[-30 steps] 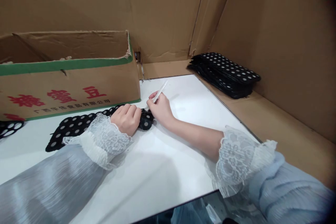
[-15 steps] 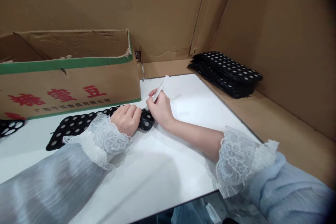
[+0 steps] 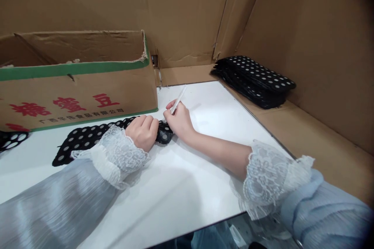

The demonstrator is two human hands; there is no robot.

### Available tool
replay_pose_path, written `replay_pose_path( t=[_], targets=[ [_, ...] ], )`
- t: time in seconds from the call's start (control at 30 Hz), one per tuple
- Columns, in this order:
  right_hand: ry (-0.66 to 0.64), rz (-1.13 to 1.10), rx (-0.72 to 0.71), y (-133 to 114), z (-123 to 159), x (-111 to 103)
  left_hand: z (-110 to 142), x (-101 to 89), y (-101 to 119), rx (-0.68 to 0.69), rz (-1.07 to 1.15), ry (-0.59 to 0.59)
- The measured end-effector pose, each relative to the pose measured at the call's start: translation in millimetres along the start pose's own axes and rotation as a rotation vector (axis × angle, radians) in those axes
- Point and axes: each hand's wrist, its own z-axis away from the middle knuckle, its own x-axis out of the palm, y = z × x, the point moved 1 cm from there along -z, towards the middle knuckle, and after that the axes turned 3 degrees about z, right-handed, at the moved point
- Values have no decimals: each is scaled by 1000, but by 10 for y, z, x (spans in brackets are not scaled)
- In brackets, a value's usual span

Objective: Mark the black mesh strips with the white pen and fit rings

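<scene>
Flat black pale-dotted piece (image 3: 80, 140) on the white bench (image 3: 175, 194)
Right hand (image 3: 181, 122), grip clamped on a slim whitish stick (image 3: 178, 99); left hand (image 3: 142, 132) curled atop the piece, whether gripping I cannot tell.

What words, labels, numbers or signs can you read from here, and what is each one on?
"糖蜜豆": large red print on the cardboard box.
"广西华_食品有限公司": small dark print below it, same box; the fourth character is too blurred to be sure of.
Red mark at the box's lower left: cut short, unreadable.
Black polka-dot material and white stick: no lettering that I can make out.
</scene>
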Motion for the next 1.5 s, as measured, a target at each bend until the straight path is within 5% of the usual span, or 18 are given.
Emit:
replay_pose_path(
  t=[0.23, 0.43, 0.87, 1.07, 1.23, 1.5],
  targets=[
    [-142, 166, -127, -54, 17, 25, -11, 7, 6, -18, 1, -52],
    [-199, 247, -166, -112, 53, -7, -73, -67, 79, -202, -37, -84],
    [-32, 442, -422, -56, -83, -75, -97, -4, -15, -101, 50, -134],
    [-52, 330, -420, -6, -128, -151, -79, -13, 2, -61, 167, -250],
    [-100, 183, -396, 10, -90, -209, -97, -39, -70, -218, 377, -344],
    [-403, -21, -270, 88, 14, -340, -134, 256, -156, -370, 656, -212]
  ],
)
